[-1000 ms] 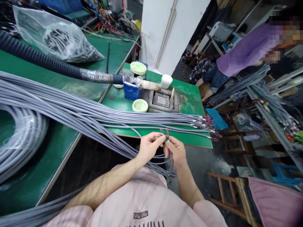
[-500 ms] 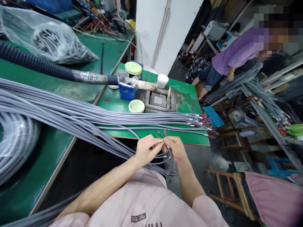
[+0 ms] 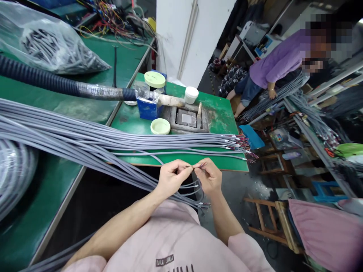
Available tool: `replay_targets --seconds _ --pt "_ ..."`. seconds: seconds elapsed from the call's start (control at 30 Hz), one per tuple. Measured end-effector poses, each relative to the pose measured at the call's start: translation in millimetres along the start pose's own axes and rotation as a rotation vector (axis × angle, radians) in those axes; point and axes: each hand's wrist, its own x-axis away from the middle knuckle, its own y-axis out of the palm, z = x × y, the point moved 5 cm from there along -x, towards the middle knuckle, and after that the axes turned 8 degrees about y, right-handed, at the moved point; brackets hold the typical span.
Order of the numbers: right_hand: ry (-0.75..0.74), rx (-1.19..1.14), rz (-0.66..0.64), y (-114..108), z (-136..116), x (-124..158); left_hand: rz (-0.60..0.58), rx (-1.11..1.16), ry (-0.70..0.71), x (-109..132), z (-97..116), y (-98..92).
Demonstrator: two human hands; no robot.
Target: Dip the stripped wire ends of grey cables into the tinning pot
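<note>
Your left hand (image 3: pixel 172 178) and right hand (image 3: pixel 208 176) have come closer together, the fingers (image 3: pixel 185 165) of both now clamped on the thin coloured wire ends (image 3: pixel 200 165) of a grey sheathed cable (image 3: pixel 190 185), just off the near edge of the green-topped worktop (image 3: pixel 218 113).
</note>
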Motion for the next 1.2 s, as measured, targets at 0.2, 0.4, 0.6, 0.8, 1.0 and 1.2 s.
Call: replay_targets --seconds 0.2,0.4,0.6,0.8,1.0,1.2 --pt "0.119 -0.036 -0.149 7.0 7.7 -1.5 -0.092 0.019 -0.060 -2.6 -5.7 -4.0" --pt "0.195 -0.117 -0.060 18.2 10.4 -8.6 0.011 0.173 -0.207 -2.2 -16.6 -4.7" --pt "0.250 -0.075 -0.155 28.9 10.3 -35.6 0.034 0.138 -0.217 -10.4 -19.9 -14.5" --pt "0.218 0.135 -0.249 40.7 2.2 -97.3 0.009 -0.492 0.248 -30.3 -5.6 -51.1" --pt "0.140 0.455 -0.409 77.1 4.6 -158.1 0.048 -0.979 0.390 -40.4 -20.7 -77.6" --pt "0.064 0.809 -0.520 114.3 13.9 -194.6 0.037 -0.992 0.428 -37.3 -28.7 -75.5"
